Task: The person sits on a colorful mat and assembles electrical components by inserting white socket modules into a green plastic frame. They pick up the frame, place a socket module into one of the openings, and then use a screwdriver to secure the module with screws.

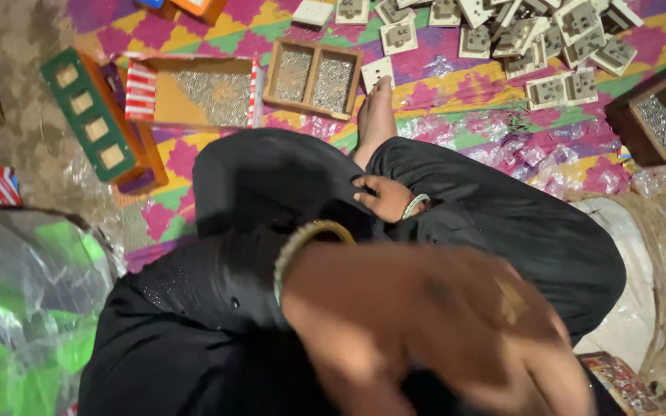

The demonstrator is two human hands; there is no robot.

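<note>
I sit cross-legged in black clothing (271,185) on a patterned mat. My left hand (441,331) is raised close to the camera, large and blurred, with a gold bangle (302,239) at the wrist; its fingers cannot be made out. Lower down, my right hand (383,196) rests on the black cloth of my lap, fingers curled, nothing visible in it, a bangle at its wrist. My bare foot (375,115) points toward a wooden two-compartment tray of small metal screws (314,77).
A pile of white socket plates (549,38) lies at the top right. An open striped carton of screws (194,92), a green box with square windows (90,115), a dark wooden tray (660,115), clear plastic wrappers (502,146) and a plastic sheet (25,308) surround me.
</note>
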